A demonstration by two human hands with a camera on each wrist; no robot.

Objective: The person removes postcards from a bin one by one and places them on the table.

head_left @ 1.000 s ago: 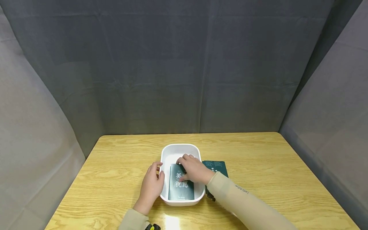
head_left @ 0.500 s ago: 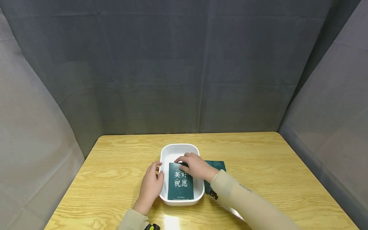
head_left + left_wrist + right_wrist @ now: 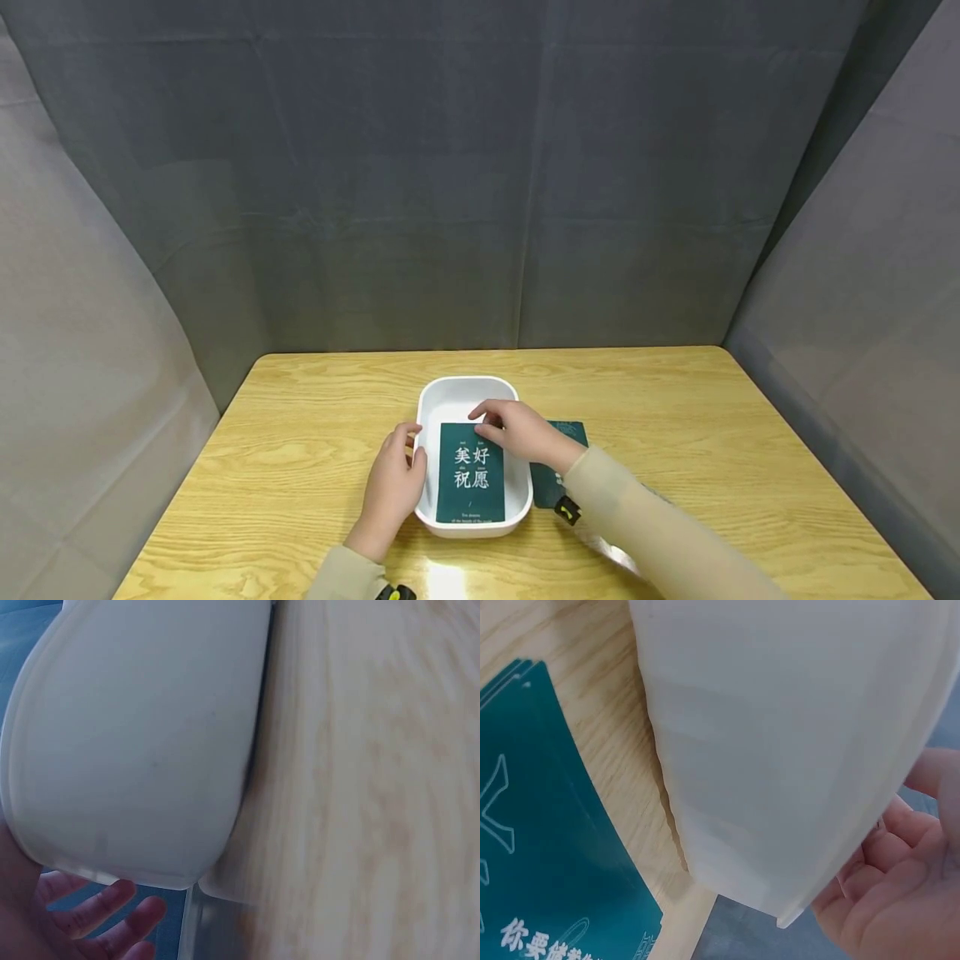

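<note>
The right hand and its sleeve hide most of the green cards beside it. The tub fills both wrist views, its edges cut off and blurred.
</note>
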